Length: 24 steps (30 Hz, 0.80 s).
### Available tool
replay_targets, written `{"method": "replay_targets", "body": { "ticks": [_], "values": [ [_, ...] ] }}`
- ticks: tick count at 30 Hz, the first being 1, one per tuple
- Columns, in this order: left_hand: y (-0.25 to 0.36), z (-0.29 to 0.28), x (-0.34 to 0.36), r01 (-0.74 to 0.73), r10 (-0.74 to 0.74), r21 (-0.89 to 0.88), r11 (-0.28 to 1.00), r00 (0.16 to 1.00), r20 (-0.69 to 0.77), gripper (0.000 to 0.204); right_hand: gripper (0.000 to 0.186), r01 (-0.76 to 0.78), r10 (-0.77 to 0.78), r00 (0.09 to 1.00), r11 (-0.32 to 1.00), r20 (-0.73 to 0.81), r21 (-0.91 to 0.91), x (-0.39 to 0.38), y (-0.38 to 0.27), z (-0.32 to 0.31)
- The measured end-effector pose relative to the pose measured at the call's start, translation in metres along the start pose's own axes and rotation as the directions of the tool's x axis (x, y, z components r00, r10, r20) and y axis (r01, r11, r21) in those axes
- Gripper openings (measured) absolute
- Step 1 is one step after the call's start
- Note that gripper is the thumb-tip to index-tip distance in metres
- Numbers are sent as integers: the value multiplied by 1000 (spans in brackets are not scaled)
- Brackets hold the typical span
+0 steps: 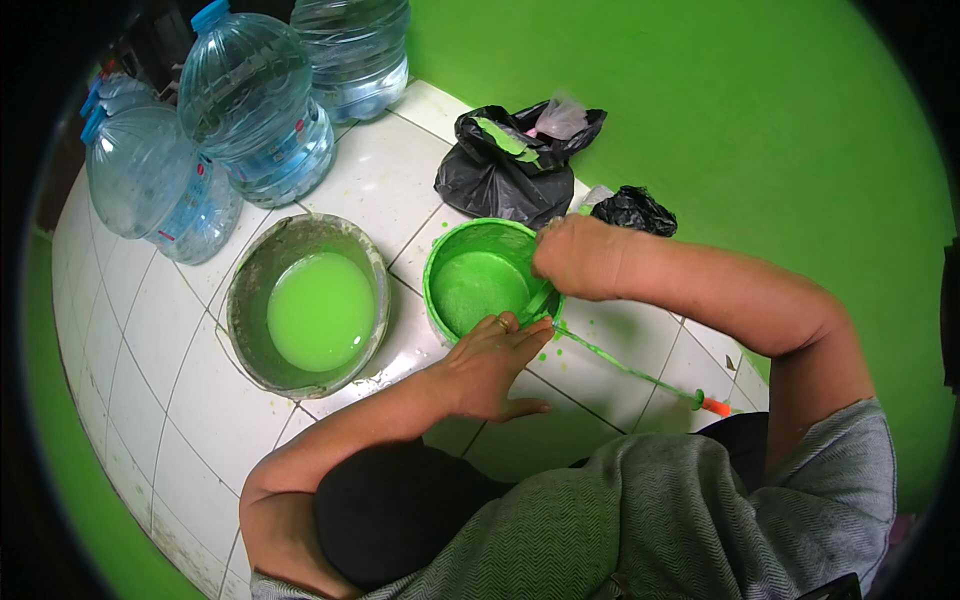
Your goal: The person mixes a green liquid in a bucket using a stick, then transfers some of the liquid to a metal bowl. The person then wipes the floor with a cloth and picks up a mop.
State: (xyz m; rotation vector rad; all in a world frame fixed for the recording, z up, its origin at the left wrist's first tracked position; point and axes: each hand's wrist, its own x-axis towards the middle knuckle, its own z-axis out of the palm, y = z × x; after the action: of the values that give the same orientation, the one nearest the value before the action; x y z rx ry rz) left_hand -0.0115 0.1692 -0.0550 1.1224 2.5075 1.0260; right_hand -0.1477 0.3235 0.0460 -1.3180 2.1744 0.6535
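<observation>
A paint bucket [478, 280] coated in bright green stands on the tiles. My right hand [578, 258] is at its right rim, closed around a green-coated tool [540, 298] angled down at the bucket’s edge; the tool’s full shape is hidden. My left hand [490, 370] reaches to the near rim, fingertips touching there, fingers extended and thumb apart. A long, thin green-smeared rod [630, 370] with an orange handle runs from beside the bucket toward the lower right. Left of this bucket sits a grimy grey bucket [248, 310] holding pale green liquid [318, 310].
Large water bottles [245, 110] with blue caps line the back left. Black plastic bags [500, 175] lie behind the paint bucket, beside a green wall [760, 140]. White tiled floor [160, 330] carries green spatters near the bucket. My knees and grey clothing fill the lower edge.
</observation>
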Motion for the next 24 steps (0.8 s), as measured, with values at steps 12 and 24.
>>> {"method": "replay_targets", "body": {
  "ticks": [12,24],
  "values": [
    [-1,3,-2,-13,13,22,1000,1000,-1,99,26,-47,48,999,982,-1,181,7,30,-48],
    [2,-1,-5,2,-2,-15,1000,1000,5,103,19,-120,122,990,992,-71,40,32,-15,20]
  ]
}}
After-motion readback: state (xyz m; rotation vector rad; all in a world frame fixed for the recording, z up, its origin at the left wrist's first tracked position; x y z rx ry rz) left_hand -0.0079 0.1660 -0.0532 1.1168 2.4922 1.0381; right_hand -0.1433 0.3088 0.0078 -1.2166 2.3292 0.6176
